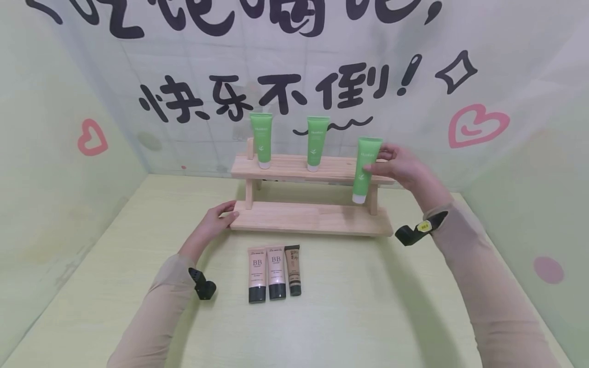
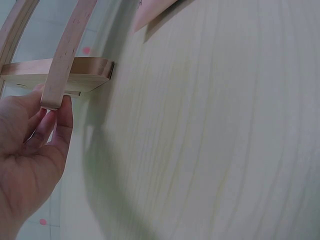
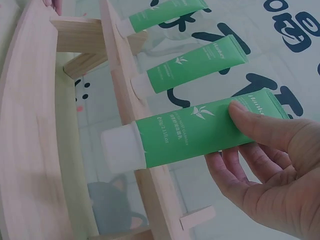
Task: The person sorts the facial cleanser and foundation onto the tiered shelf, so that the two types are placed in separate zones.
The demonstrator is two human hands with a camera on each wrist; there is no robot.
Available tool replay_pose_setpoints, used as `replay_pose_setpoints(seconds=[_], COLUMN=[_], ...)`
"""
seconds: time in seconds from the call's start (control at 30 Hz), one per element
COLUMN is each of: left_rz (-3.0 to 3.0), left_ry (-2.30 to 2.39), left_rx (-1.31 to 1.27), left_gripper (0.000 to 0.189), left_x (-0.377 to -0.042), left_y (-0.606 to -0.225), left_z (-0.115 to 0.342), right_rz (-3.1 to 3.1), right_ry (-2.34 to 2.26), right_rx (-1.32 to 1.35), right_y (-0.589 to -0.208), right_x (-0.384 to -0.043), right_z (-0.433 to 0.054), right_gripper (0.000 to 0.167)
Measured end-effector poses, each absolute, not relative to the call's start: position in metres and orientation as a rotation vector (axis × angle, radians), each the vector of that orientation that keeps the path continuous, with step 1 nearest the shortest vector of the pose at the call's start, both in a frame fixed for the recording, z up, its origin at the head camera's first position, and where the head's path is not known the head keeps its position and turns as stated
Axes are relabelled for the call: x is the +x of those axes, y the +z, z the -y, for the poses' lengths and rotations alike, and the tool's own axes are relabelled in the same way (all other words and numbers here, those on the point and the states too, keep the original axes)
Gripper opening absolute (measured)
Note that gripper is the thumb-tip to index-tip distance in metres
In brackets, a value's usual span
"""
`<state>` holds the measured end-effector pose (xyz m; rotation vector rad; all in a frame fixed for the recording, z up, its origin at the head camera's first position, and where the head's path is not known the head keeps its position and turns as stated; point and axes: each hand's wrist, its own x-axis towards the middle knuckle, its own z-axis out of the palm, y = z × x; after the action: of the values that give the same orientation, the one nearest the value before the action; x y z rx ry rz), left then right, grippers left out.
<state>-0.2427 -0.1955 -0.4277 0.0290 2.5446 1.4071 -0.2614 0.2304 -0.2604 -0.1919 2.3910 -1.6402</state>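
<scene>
My right hand (image 1: 399, 166) holds a green cleanser tube (image 1: 367, 166) between thumb and fingers, white cap down, at the right end of the upper tier of a wooden two-tier rack (image 1: 294, 217). In the right wrist view the tube's cap (image 3: 121, 148) overlaps the shelf edge; whether it touches cannot be told. Two more green tubes, one on the left (image 1: 262, 138) and one in the middle (image 1: 316, 143), stand caps down on that tier. My left hand (image 1: 215, 221) pinches the left end of the lower board (image 2: 62, 75), thumb on one face, fingers on the other.
In front of the rack, two pink BB cream tubes (image 1: 257, 273) (image 1: 276, 271) and a smaller brown tube (image 1: 293, 270) lie side by side on the pale wood-grain table (image 1: 349, 306). A printed backdrop (image 1: 294, 56) stands close behind the rack, with side walls left and right.
</scene>
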Motion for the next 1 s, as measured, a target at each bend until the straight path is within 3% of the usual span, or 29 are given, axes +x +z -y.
replay_pose_setpoints(seconds=[0.37,0.63,1.0], left_rz=[-2.534,-2.544,-2.531], left_ry=[1.436,1.439,1.462], left_rx=[0.023,0.011,0.033], left_gripper=[0.057,0.055,0.056], left_x=[-0.245,-0.241,-0.242], left_y=[-0.426,-0.429,-0.429], left_z=[0.194,0.196,0.196], right_rz=[-2.3,-2.335,-2.4], right_ry=[-1.785,-1.755,-1.796], right_rx=[-0.171,-0.175,-0.129], right_y=[-0.246,-0.24,-0.234], right_x=[-0.272,-0.279,-0.291], right_z=[-0.231,-0.23,-0.23], right_gripper=[0.051,0.066,0.056])
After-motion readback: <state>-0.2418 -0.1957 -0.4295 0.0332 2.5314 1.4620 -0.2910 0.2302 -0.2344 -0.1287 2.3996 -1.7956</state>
